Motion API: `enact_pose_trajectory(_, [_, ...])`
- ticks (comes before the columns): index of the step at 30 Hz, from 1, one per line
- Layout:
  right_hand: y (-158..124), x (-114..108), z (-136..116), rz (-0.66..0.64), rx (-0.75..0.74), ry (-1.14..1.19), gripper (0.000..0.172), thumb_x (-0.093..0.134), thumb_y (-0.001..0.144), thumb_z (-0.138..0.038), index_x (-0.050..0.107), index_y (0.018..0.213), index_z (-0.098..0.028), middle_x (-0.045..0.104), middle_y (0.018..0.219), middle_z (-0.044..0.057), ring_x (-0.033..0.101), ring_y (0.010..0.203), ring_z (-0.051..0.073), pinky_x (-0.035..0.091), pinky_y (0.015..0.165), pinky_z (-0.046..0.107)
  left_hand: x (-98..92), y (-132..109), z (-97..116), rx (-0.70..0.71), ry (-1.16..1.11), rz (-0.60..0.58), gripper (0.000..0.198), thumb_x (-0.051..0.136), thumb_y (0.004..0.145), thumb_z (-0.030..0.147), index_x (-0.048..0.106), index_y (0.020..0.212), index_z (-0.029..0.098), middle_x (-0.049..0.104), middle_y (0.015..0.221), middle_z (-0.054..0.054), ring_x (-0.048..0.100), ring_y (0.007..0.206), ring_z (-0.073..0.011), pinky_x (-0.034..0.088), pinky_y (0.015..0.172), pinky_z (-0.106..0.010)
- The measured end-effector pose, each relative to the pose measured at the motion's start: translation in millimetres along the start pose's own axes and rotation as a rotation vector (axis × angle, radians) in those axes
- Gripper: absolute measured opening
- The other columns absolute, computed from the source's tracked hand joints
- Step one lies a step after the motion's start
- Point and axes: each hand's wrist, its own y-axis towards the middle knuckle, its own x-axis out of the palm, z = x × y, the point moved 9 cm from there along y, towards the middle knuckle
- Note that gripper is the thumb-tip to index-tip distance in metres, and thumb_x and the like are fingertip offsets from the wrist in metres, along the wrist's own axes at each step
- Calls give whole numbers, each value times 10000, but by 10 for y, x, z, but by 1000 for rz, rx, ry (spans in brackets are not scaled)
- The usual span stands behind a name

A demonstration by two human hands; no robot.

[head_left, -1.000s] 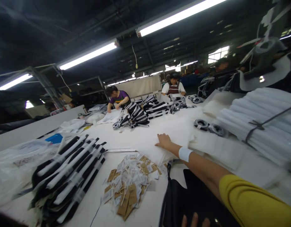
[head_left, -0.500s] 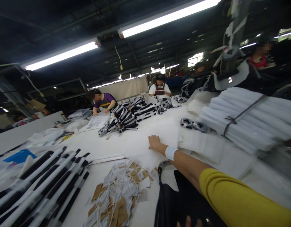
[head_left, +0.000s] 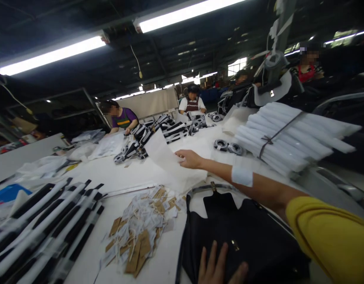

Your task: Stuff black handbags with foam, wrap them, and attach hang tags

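Note:
My right hand [head_left: 189,159] is stretched out over the table, its fingers pinching the edge of a thin white sheet [head_left: 162,152]. One part of the sheet stands up to the left of the hand. Close to me lies a black handbag [head_left: 255,232] with a flap tab and small metal fittings. On its front rests my left hand [head_left: 215,266], fingers spread and holding nothing. The lower part of that hand is cut off by the frame edge.
Paper tags [head_left: 140,232] with strings lie heaped left of the bag. Black-and-white wrapped straps [head_left: 54,232] fill the near left. A tied bundle of white rolls [head_left: 288,138] sits at right, near wrapped rings [head_left: 227,146]. Two co-workers [head_left: 122,118] work across the table.
My right hand has taken hold of the white sheet and lifted part of it. More of the handbag and of my left hand on it now shows. The view has shifted.

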Motion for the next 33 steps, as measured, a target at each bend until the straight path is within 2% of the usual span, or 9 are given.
enact_pose_trajectory(3, [-683,-337,-109,9,-67,16,524,528,843,-59,581,1336,-230,652,1296,27,596,1154,213,435,1023,337,-153,204,-1,28,-134,-250,612,631,879,478,416,1452,463,525,1479,-31,522,1332,-306,486,1031,-516])
enact_pose_trajectory(5, [-1306,-388,-275,-19,-198,-125,610,475,838,-46,534,1409,-250,598,1393,25,562,1205,237,432,1028,372,-224,300,-5,46,-161,-391,642,611,904,392,356,1492,434,435,1546,-51,458,1384,-314,467,1054,-527])
enact_pose_trajectory(10, [-2754,80,-369,-166,-264,-328,661,437,804,-9,521,1427,-214,553,1448,59,586,1069,250,507,886,397,-201,240,-6,-23,-225,-530,642,584,919,314,340,1502,432,559,1443,-30,563,1271,-271,468,1064,-486])
enact_pose_trajectory(13, [-3161,339,-302,-173,-211,-375,671,479,768,-9,546,1396,-238,573,1424,71,595,1005,259,507,787,405,-217,52,45,-35,-169,-402,603,573,931,304,386,1501,355,652,1325,-44,631,1141,-256,450,1083,-446])
enact_pose_trajectory(17, [-3258,393,-283,-151,-116,-380,657,618,784,-174,504,1431,-189,555,1436,111,584,1028,295,505,822,453,-214,-87,35,-52,-78,-375,619,572,930,261,373,1515,298,578,1423,-71,552,1271,-296,310,1181,-511])
enact_pose_trajectory(21, [-3196,353,-331,-167,-57,-395,792,758,741,-442,488,1451,-216,622,1328,154,612,968,325,528,735,457,-187,59,21,25,-165,-498,568,567,927,302,432,1478,331,575,1430,-34,526,1313,-286,379,1151,-502])
enact_pose_trajectory(26, [-3109,312,-342,-233,-91,-310,839,539,798,-784,473,1471,-286,610,1354,152,627,1067,367,523,808,486,-150,14,35,3,-153,-550,527,553,932,307,470,1451,345,620,1376,-43,573,1255,-301,428,1105,-537])
enact_pose_trajectory(30, [-3084,363,-261,-282,-91,-249,564,528,910,-633,584,1369,-310,635,1333,90,641,1063,320,520,878,471,-192,-160,76,-45,-38,-451,570,591,910,245,464,1463,301,608,1388,-78,548,1274,-344,373,1130,-579])
enact_pose_trajectory(33, [-3047,402,-187,-242,-1,-300,448,570,940,-464,604,1339,-263,656,1268,107,642,1030,305,543,820,433,-197,-71,99,-7,-72,-488,565,580,915,239,461,1463,311,633,1357,-64,579,1238,-320,411,1112,-534])
